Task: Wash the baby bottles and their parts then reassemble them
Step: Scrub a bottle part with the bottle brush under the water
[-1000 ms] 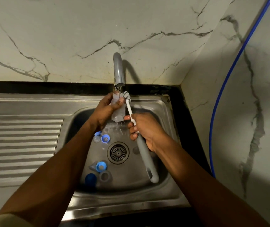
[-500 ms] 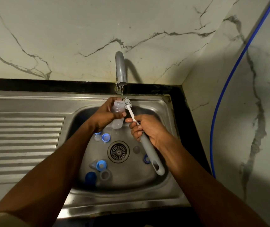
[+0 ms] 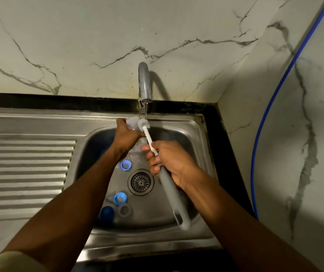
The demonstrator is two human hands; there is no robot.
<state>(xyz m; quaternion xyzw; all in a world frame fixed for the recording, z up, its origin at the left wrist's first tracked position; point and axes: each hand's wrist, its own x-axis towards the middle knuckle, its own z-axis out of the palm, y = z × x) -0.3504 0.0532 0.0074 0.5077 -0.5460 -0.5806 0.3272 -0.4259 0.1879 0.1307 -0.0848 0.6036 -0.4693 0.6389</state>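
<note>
Fingers (image 3: 122, 124) of my left hand (image 3: 126, 137) curl round the clear bottle (image 3: 132, 122) under the tap (image 3: 145, 83); my right hand (image 3: 169, 160) grips the brush (image 3: 170, 195), its bristle head just right of the bottle, shaft slanting back toward me.

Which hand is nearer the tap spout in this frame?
Left. The left hand holds the clear bottle just below the tap spout; the right hand grips the brush lower down, nearer the drain.
</note>
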